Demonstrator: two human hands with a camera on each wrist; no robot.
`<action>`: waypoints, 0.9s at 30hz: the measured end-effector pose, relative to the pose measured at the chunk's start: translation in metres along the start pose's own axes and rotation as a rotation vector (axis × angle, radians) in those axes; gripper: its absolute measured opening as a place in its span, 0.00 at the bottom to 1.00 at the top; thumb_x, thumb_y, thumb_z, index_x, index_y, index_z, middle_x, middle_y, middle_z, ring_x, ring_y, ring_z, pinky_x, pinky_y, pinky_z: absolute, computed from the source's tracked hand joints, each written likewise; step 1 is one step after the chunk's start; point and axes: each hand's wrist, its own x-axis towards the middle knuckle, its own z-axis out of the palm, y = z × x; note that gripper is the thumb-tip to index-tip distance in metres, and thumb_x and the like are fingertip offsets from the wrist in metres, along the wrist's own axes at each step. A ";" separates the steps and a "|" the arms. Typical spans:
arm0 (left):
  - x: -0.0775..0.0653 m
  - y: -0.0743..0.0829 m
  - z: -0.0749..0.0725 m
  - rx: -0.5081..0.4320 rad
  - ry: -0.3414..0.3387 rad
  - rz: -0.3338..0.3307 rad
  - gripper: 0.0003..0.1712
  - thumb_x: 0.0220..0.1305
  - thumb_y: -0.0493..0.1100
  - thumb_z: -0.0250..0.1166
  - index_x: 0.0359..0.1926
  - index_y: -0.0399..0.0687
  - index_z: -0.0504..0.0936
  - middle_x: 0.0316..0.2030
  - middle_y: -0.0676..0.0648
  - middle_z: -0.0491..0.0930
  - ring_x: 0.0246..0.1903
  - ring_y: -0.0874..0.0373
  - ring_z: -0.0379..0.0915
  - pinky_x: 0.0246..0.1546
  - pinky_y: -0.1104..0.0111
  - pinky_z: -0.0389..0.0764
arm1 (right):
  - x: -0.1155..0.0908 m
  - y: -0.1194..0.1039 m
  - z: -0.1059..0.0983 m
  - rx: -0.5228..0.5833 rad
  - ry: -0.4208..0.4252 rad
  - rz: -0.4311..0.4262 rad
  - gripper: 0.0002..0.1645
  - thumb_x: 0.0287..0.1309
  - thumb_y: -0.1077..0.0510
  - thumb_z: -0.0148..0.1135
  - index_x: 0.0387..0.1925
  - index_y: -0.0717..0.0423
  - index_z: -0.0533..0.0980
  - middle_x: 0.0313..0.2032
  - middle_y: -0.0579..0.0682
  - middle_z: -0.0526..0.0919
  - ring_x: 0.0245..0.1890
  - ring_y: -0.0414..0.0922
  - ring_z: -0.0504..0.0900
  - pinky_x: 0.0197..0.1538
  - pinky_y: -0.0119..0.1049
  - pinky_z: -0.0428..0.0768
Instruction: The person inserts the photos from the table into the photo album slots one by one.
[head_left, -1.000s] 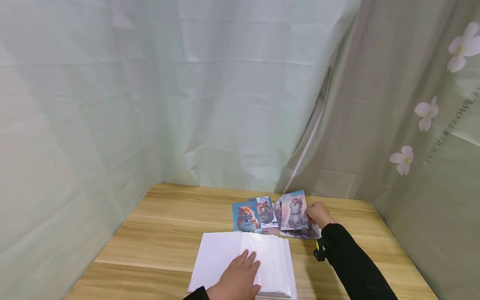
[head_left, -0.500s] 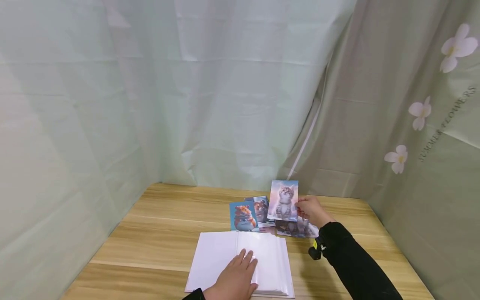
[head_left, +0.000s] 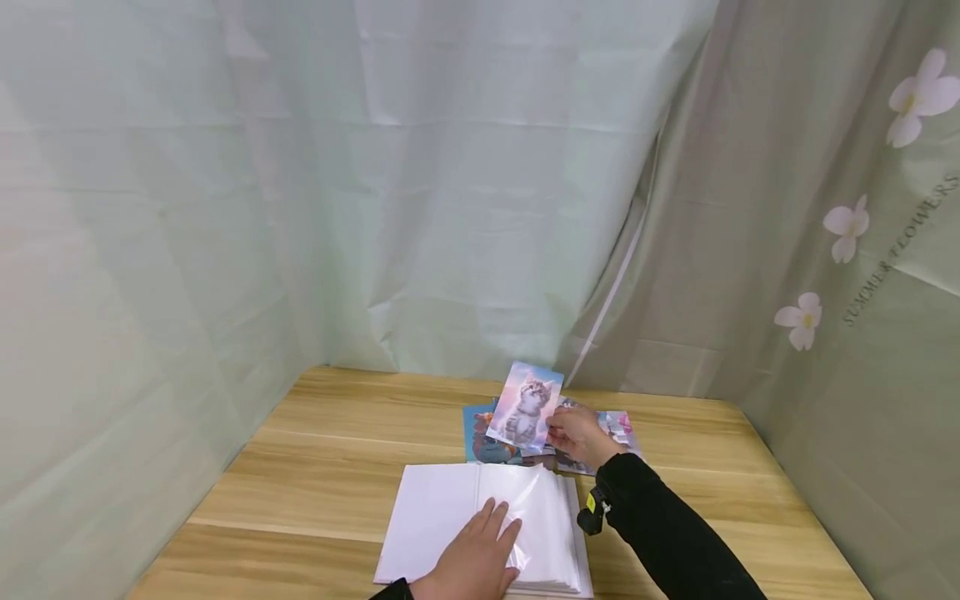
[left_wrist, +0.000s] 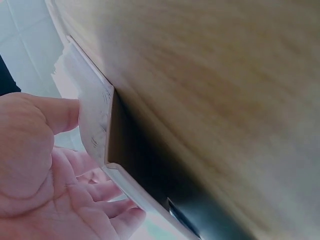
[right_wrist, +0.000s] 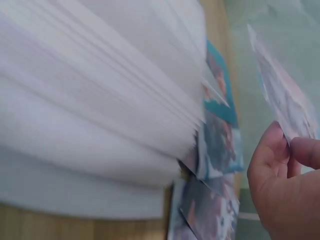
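My right hand (head_left: 581, 435) pinches a kitten picture card (head_left: 527, 406) by its right edge and holds it raised above the other cards. In the right wrist view thumb and fingers grip the card (right_wrist: 286, 92) at its lower end. An open photo album (head_left: 427, 521) with white pages and clear sleeves lies at the table's front. On its right-hand page rests my left hand (head_left: 472, 554), fingers extended. The left wrist view shows the left hand (left_wrist: 65, 175) against the album's edge (left_wrist: 95, 110).
Several overlapping picture cards, among them a blue hamster card (head_left: 480, 442) and a card with pink (head_left: 618, 427), lie just behind the album. The wooden table (head_left: 315, 467) ends at hanging curtains (head_left: 465, 250) at the back and sides.
The right hand has moved left with the kitten card, lifting it off the right-hand pile and tilting it over the hamster cards. The left hand stays on the album.
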 end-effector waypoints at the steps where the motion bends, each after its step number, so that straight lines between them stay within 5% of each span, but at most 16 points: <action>1: 0.000 0.000 0.001 0.003 0.003 0.000 0.34 0.63 0.58 0.66 0.64 0.45 0.76 0.64 0.38 0.72 0.66 0.41 0.66 0.64 0.60 0.71 | 0.000 0.003 0.003 0.012 -0.010 0.002 0.06 0.67 0.71 0.55 0.44 0.70 0.70 0.30 0.54 0.73 0.29 0.44 0.74 0.37 0.32 0.81; 12: -0.001 0.000 -0.001 0.041 0.041 0.027 0.34 0.63 0.59 0.66 0.63 0.44 0.76 0.64 0.37 0.72 0.65 0.41 0.67 0.64 0.62 0.71 | 0.007 0.022 0.017 0.016 0.006 0.024 0.03 0.66 0.71 0.56 0.36 0.66 0.71 0.29 0.54 0.74 0.29 0.44 0.77 0.39 0.33 0.84; 27: 0.000 -0.002 0.005 0.066 0.044 0.038 0.34 0.64 0.60 0.65 0.64 0.43 0.76 0.65 0.36 0.71 0.66 0.42 0.67 0.65 0.63 0.70 | 0.006 0.029 0.019 -0.006 -0.042 0.015 0.03 0.66 0.71 0.57 0.38 0.67 0.70 0.33 0.57 0.74 0.33 0.46 0.79 0.46 0.37 0.85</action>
